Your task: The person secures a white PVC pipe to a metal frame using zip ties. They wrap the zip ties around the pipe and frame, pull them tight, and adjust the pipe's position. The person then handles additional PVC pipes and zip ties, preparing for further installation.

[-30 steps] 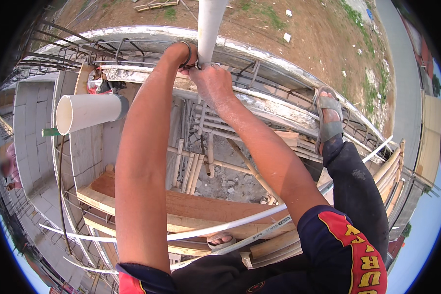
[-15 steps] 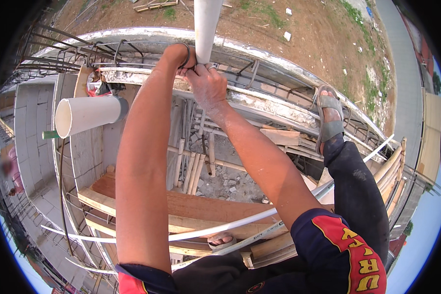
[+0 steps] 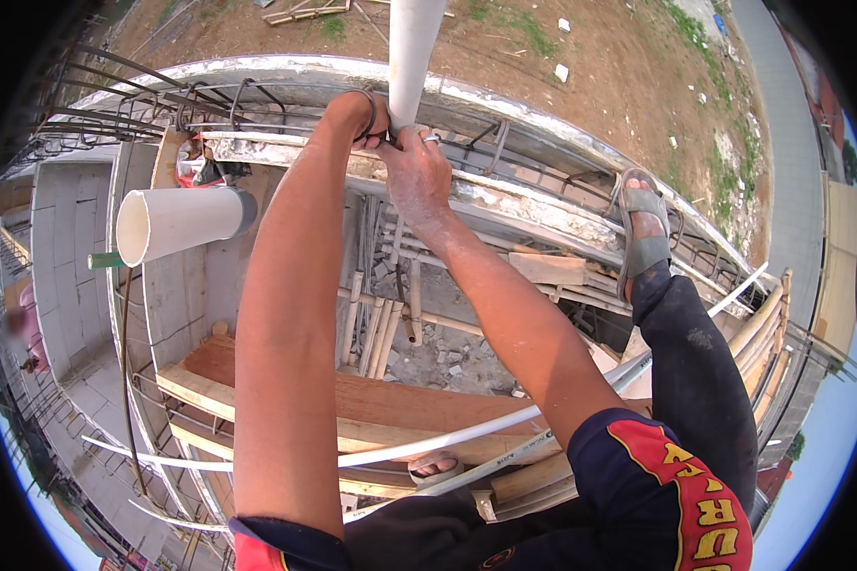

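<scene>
A white plastic pipe [image 3: 414,59] stands up from the rebar in a concrete beam's channel. My left hand [image 3: 374,118] is closed at its foot, on the left side; its fingertips are largely hidden, so what they pinch does not show. My right hand [image 3: 419,176], dusty and with a ring, is closed round the pipe's lower end from the right, thumb close to the left hand's fingers. A dark band circles my left wrist. Steel rebar [image 3: 267,124] runs along the channel on either side of my hands.
A wide white pipe [image 3: 176,226] with a grey collar juts up at the left. My sandalled foot [image 3: 646,224] rests on the beam; the other stands on planks below. Long thin pipes [image 3: 438,443] cross beneath my arms. Rubble [image 3: 438,362] lies far down. A person is at the far left.
The upright pipe and both hands have shifted slightly right in the picture, along with most of the scene. Both hands stay at the pipe's foot.
</scene>
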A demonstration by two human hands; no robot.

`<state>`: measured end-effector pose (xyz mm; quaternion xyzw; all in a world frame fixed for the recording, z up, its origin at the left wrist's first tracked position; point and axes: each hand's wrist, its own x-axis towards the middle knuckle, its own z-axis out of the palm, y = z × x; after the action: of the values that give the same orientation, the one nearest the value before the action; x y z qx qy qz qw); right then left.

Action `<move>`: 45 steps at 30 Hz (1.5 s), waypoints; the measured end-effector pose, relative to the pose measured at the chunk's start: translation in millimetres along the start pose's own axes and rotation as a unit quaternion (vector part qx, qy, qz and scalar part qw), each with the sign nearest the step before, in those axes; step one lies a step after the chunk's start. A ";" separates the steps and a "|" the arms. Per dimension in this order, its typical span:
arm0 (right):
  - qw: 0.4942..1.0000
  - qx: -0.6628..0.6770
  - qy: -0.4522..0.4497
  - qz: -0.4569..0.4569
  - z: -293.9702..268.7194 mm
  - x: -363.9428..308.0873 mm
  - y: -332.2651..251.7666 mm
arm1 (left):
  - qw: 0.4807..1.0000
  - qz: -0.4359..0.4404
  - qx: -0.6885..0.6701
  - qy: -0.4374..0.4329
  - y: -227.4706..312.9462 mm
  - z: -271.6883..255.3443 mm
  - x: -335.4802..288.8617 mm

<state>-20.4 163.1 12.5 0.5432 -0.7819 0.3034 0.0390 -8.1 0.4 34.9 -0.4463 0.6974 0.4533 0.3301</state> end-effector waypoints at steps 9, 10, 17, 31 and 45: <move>0.999 0.013 0.046 -0.003 3.1 -0.7 1.1 | 0.985 -0.012 -0.170 0.025 -10.1 6.2 15.4; 0.999 0.009 0.041 0.006 4.3 -1.1 -0.7 | 0.985 0.001 -0.169 0.029 -18.4 7.2 25.4; 0.998 0.036 0.047 0.037 14.2 -5.7 6.6 | 0.983 0.070 -0.064 0.158 -28.3 25.9 29.9; 0.995 0.081 0.063 0.001 7.2 -7.1 10.1 | 0.852 0.147 -0.003 0.502 -35.3 74.7 -25.1; 0.996 0.019 0.084 -0.015 13.7 -5.0 8.5 | 0.865 0.223 0.243 0.379 -38.6 38.7 -26.8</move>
<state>-22.1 162.1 -4.3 0.5279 -0.7618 0.3623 0.0983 40.0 37.6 30.6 -0.3218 0.9379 0.1268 0.0289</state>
